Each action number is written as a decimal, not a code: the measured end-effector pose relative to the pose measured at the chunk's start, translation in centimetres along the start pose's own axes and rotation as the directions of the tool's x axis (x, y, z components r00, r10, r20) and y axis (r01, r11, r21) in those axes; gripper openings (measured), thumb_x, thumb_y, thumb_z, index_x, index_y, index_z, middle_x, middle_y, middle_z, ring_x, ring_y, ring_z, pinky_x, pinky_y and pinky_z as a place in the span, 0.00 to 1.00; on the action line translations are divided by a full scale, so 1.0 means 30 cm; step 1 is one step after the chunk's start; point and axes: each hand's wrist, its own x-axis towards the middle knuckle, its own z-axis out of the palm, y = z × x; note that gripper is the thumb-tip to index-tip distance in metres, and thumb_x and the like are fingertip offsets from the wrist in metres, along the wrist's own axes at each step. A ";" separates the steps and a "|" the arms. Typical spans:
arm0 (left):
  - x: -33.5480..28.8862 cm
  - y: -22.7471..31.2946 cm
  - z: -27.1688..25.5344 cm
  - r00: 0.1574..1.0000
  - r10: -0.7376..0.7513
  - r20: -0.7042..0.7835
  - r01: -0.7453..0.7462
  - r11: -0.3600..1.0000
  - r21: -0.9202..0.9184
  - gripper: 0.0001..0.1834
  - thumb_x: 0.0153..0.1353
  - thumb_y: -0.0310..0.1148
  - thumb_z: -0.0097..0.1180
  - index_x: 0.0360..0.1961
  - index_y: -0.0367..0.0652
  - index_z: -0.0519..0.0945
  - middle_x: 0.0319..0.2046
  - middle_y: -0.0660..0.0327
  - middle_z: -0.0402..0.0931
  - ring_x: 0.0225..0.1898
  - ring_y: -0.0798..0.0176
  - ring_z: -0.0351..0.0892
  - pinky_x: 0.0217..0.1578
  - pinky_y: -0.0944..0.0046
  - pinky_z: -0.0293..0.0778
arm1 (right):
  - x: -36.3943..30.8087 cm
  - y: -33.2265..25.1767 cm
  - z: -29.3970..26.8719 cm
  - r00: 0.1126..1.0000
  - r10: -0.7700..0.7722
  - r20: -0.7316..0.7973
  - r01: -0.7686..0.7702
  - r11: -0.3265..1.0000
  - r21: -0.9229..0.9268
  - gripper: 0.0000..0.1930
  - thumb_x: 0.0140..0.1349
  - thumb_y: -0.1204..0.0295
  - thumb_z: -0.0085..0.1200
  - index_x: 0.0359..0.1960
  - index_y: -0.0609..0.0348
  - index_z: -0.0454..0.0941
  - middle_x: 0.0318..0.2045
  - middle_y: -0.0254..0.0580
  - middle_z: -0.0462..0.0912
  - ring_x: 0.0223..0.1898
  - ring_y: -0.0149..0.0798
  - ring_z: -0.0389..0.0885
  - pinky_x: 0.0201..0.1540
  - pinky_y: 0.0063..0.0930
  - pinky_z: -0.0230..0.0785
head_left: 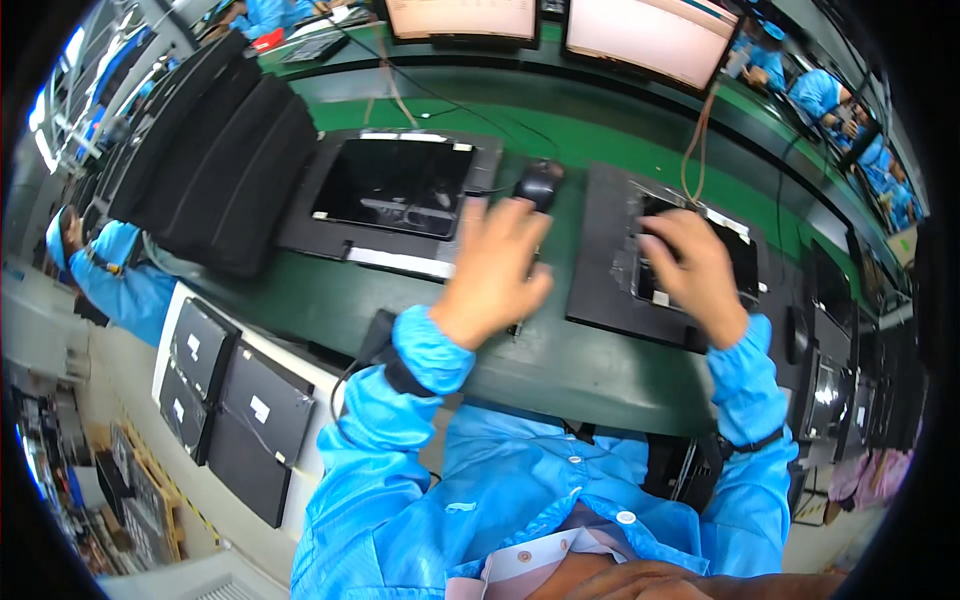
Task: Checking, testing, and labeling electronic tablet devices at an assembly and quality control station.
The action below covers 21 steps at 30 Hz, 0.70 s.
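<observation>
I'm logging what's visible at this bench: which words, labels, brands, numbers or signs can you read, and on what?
No text can be read.
Left monitor: too blurred.
Right monitor: too blurred.
White labels at lower left: too small.
Left tablet, right tablet: no readable text.

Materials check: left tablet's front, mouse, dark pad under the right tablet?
Left tablet: front probably glass, glossy black, with bright reflections.
Mouse: likely hard plastic, smooth; its curved back catches a sheen.
Dark pad: matte, maybe foam; thick, evenly dull. Rubber is possible; the look doesn't settle it.
</observation>
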 end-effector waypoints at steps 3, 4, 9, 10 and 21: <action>-0.168 -0.265 -0.093 0.949 -0.286 -0.130 0.311 0.916 0.254 0.42 0.50 0.39 0.65 0.67 0.35 0.70 0.70 0.39 0.60 0.75 0.37 0.54 0.72 0.31 0.43 | 0.231 -0.108 0.327 0.983 -0.182 0.014 0.179 0.979 0.099 0.12 0.61 0.69 0.62 0.43 0.63 0.84 0.43 0.51 0.83 0.50 0.52 0.80 0.54 0.44 0.74; -0.225 -0.362 -0.089 0.926 -0.344 -0.156 0.375 0.888 0.266 0.43 0.49 0.40 0.66 0.67 0.34 0.69 0.71 0.39 0.59 0.75 0.37 0.53 0.72 0.31 0.42 | 0.295 -0.128 0.441 0.971 -0.239 -0.010 0.238 0.962 0.133 0.13 0.61 0.67 0.62 0.42 0.63 0.85 0.43 0.52 0.83 0.50 0.53 0.80 0.54 0.46 0.74; -0.268 -0.435 -0.110 0.956 -0.244 -0.162 0.269 0.950 0.158 0.43 0.49 0.51 0.67 0.64 0.38 0.75 0.66 0.43 0.65 0.69 0.40 0.61 0.70 0.38 0.53 | 0.460 -0.189 0.645 0.938 -0.182 0.294 0.183 0.983 0.023 0.11 0.56 0.68 0.58 0.32 0.65 0.81 0.38 0.57 0.81 0.46 0.59 0.80 0.49 0.50 0.73; -0.227 -0.425 -0.092 0.962 -0.191 -0.194 0.223 0.961 0.161 0.43 0.49 0.52 0.67 0.64 0.39 0.74 0.65 0.43 0.66 0.70 0.41 0.61 0.70 0.36 0.52 | 0.473 -0.141 0.609 0.931 -0.191 0.310 0.196 0.981 0.016 0.11 0.57 0.68 0.57 0.34 0.65 0.81 0.38 0.57 0.81 0.44 0.59 0.80 0.48 0.51 0.73; -0.448 -0.318 -0.378 0.575 -0.004 -0.818 0.123 0.989 0.082 0.14 0.49 0.26 0.65 0.40 0.46 0.87 0.36 0.59 0.87 0.36 0.55 0.86 0.38 0.59 0.81 | 0.580 -0.269 0.290 0.958 -0.146 -0.248 0.210 0.945 0.253 0.18 0.72 0.62 0.54 0.55 0.60 0.81 0.54 0.50 0.83 0.57 0.48 0.80 0.61 0.34 0.68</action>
